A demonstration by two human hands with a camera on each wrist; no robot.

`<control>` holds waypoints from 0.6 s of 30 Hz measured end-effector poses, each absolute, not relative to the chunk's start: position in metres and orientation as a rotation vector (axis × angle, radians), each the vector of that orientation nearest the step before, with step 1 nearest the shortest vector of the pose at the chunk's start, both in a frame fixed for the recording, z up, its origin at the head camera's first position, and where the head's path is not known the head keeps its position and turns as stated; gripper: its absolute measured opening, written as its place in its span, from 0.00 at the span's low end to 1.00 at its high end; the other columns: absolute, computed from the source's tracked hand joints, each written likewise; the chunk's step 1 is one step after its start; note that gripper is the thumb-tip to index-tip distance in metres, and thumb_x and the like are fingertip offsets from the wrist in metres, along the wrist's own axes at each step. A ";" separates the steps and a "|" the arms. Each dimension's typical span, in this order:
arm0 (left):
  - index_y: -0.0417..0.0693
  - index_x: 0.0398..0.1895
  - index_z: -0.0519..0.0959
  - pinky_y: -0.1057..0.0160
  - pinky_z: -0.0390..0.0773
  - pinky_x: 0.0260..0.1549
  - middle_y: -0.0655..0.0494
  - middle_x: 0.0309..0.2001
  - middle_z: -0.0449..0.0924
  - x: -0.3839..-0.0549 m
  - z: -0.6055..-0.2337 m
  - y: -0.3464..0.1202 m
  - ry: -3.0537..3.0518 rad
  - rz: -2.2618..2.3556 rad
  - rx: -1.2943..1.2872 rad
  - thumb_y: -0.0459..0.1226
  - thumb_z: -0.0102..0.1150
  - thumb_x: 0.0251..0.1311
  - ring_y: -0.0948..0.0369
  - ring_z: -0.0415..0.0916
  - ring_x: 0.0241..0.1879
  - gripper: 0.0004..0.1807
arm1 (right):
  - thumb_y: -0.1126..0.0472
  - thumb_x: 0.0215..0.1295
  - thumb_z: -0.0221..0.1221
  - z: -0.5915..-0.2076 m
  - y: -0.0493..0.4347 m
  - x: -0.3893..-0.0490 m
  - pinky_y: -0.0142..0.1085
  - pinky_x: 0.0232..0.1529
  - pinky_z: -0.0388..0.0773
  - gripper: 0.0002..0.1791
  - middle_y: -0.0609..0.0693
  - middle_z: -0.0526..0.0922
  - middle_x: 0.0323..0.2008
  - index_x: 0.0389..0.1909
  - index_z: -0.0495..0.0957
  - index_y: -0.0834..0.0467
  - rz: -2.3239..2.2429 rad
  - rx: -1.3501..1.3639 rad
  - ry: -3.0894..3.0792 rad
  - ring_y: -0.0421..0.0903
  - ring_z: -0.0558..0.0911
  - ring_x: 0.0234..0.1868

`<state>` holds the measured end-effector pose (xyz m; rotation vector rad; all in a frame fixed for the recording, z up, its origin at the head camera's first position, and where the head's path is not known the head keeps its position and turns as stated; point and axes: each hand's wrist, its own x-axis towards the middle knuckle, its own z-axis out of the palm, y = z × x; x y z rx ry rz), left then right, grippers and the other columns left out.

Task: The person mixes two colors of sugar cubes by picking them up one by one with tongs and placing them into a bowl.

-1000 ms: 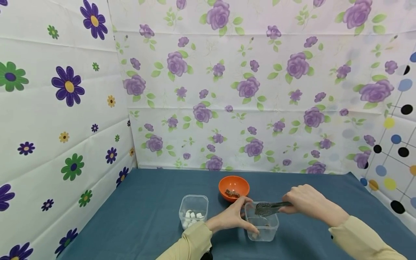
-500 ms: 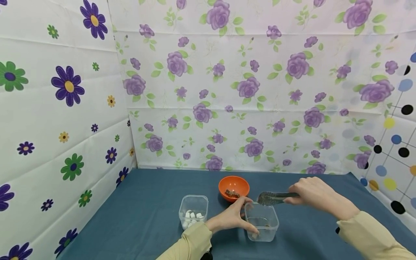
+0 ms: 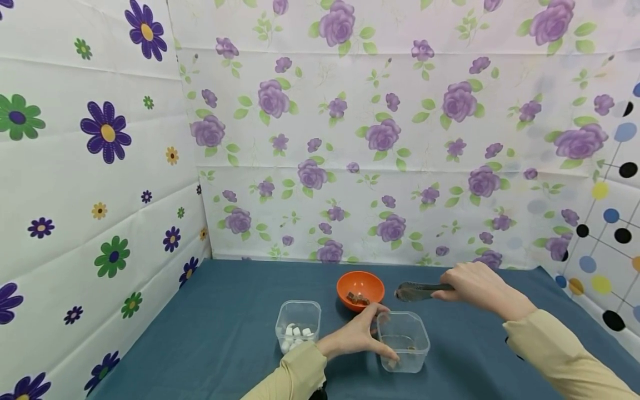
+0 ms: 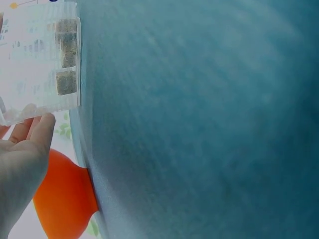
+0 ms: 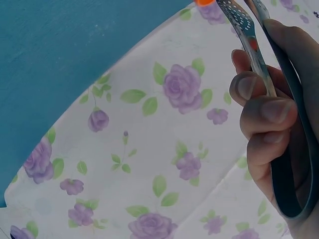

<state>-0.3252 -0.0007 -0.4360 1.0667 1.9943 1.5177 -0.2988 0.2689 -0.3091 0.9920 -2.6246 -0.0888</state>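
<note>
My left hand (image 3: 356,336) grips a clear plastic container (image 3: 412,358), thumb on the near side and fingers on the far side. Through its wall in the left wrist view, several brown cubes (image 4: 66,82) show at the bottom. My right hand (image 3: 477,289) holds dark metal tongs (image 3: 420,291) with perforated tips, raised beyond that container and right of an orange bowl (image 3: 372,283). Their tips lie close together in the head view; whether they pinch a piece is too small to tell. Brown cubes (image 3: 357,299) lie in the bowl.
Another clear container (image 3: 301,306) with several white pieces (image 3: 296,331) stands left of my left forearm. A blue cloth (image 3: 225,333) covers the table. Flowered sheets (image 3: 310,139) hang behind and at the sides.
My right hand has lifted the tongs up out of the right container and moved them away, toward the bowl's right side. The left hand and both containers have stayed in place.
</note>
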 end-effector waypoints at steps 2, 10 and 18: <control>0.46 0.62 0.56 0.66 0.66 0.49 0.53 0.63 0.54 -0.325 -0.436 -0.001 2.001 1.514 1.062 0.36 0.64 0.52 0.64 0.57 0.59 0.36 | 0.50 0.55 0.62 -0.309 0.266 -0.302 0.29 0.14 0.46 0.22 0.36 0.52 0.08 0.09 0.62 0.45 -0.096 0.988 -2.628 0.33 0.50 0.10; 0.46 0.62 0.56 0.66 0.66 0.49 0.55 0.62 0.55 -0.325 -0.436 -0.001 2.006 1.514 1.043 0.37 0.65 0.52 0.63 0.58 0.59 0.36 | 0.50 0.54 0.63 -0.307 0.250 -0.318 0.29 0.12 0.50 0.23 0.38 0.54 0.08 0.08 0.62 0.47 -0.106 0.975 -2.651 0.34 0.53 0.09; 0.48 0.61 0.57 0.65 0.66 0.49 0.56 0.62 0.56 -0.326 -0.435 0.000 2.003 1.510 1.032 0.38 0.65 0.52 0.63 0.58 0.59 0.35 | 0.49 0.52 0.64 -0.308 0.234 -0.333 0.29 0.13 0.47 0.25 0.39 0.50 0.08 0.06 0.61 0.48 -0.161 0.982 -2.629 0.34 0.50 0.10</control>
